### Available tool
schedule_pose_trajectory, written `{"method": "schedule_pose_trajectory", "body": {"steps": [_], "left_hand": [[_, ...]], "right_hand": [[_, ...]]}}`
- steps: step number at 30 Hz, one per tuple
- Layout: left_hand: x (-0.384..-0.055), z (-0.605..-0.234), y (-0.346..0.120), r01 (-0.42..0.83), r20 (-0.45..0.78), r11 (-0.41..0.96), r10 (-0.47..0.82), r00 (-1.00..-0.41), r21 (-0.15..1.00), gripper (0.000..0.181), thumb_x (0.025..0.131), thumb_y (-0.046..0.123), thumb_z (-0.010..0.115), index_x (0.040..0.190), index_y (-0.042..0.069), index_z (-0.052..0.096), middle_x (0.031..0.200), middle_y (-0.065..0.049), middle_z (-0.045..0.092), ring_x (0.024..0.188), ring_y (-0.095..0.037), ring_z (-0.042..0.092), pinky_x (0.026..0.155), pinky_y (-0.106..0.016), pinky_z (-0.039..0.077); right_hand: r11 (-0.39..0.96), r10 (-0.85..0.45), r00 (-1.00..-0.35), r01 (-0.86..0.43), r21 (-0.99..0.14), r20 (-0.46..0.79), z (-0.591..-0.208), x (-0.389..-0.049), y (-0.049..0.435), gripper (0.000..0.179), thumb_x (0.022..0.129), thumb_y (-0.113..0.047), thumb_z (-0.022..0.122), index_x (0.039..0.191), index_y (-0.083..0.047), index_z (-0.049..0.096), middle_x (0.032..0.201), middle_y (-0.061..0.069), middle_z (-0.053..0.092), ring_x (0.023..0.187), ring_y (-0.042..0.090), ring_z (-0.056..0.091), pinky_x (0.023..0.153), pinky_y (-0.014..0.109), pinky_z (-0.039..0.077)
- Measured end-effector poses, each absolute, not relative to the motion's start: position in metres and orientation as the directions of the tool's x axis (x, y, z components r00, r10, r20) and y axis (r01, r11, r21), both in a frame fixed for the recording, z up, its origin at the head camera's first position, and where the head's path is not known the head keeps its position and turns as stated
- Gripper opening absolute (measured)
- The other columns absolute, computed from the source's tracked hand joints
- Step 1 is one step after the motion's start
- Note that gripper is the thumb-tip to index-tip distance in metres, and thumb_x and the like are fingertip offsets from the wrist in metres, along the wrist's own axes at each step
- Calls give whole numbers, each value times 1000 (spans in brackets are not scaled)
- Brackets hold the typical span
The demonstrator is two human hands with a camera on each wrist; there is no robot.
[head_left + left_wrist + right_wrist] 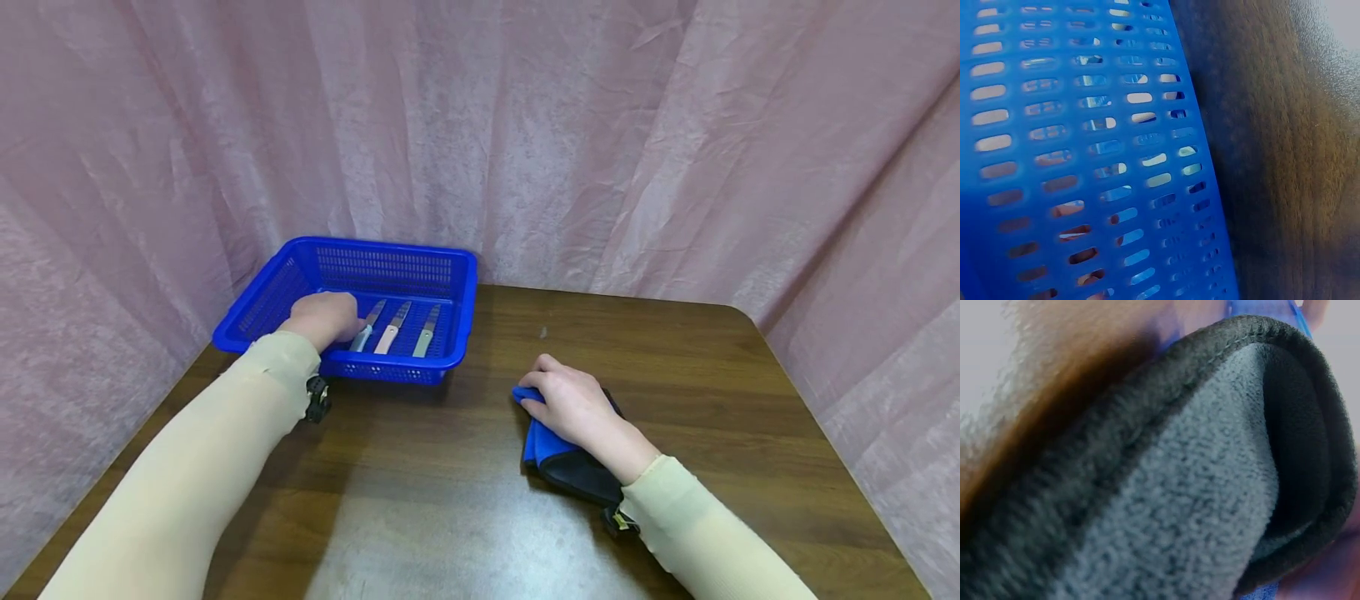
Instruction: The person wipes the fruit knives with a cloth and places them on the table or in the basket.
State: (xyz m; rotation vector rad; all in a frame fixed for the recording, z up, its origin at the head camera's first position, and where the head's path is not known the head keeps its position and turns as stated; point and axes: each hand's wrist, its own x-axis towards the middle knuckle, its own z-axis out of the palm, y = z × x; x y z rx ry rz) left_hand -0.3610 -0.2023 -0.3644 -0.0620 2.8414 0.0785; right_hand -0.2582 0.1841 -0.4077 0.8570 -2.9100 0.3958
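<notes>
My left hand [325,318] reaches down into a blue plastic basket [463,304], its thumb beside a knife with a light blue handle [362,338]. Its other fingers are hidden, so I cannot tell whether they hold anything. To the right lie a knife with a pink handle [387,338] and one with a pale green handle [423,342], blades pointing to the back. My right hand [573,402] grips the folded blue end of a blue-and-black cloth piece [577,473] on the table. In the right wrist view, its fuzzy grey inside [1179,481] shows within a dark bound opening.
The basket's slotted wall [1104,150] fills much of the left wrist view. The brown wooden table [705,367] extends to the right and front. Pink curtains [570,142] hang behind the table and at both sides.
</notes>
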Motion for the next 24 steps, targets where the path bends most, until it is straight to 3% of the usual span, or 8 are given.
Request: {"method": "schedule_pose_trajectory", "body": {"steps": [3, 7, 10, 17, 24], "left_hand": [[-360, -363, -201, -17, -250, 999, -4, -968, 50, 43, 112, 36, 57, 121, -2, 76, 121, -27, 72, 106, -41, 66, 92, -63, 56], [-357, -359, -194, 16, -203, 998, 29, -979, 64, 40, 113, 35, 58, 109, 1, 78, 100, -18, 72, 93, -37, 66, 87, -61, 57], [-351, -355, -189, 39, -169, 996, 52, -984, 77, 41, 114, 36, 58, 110, 0, 76, 95, -17, 72, 92, -38, 67, 87, -61, 58], [-338, -344, -173, 107, -53, 991, 112, -992, 85, 50, 113, 38, 59, 138, -4, 67, 134, -30, 69, 123, -54, 66, 100, -69, 53], [-317, -339, -153, 209, 72, 972, 202, -977, 106, 51, 113, 42, 60, 138, -1, 68, 132, -28, 67, 123, -52, 64, 99, -68, 53]], "right_hand": [[815, -515, -844, -537, -217, 150, -409, -259, 184, 23, 99, -23, 85, 120, -14, 84, 111, 3, 65, 90, 21, 71, 75, 42, 59], [824, -504, -851, -525, -213, 148, -410, -259, 185, 24, 99, -25, 85, 121, -14, 84, 112, 4, 66, 93, 22, 71, 77, 44, 60], [831, -497, -858, -514, -214, 130, -411, -259, 184, 27, 101, -29, 83, 123, -13, 83, 114, 5, 66, 98, 24, 72, 82, 46, 61], [834, -485, -868, -496, -242, 107, -408, -256, 188, 38, 104, -39, 79, 131, -13, 79, 122, 7, 68, 114, 29, 69, 97, 52, 58], [833, -465, -869, -493, -251, 168, -400, -252, 193, 55, 103, -47, 78, 144, -10, 72, 137, 10, 70, 131, 36, 64, 110, 58, 50]]}}
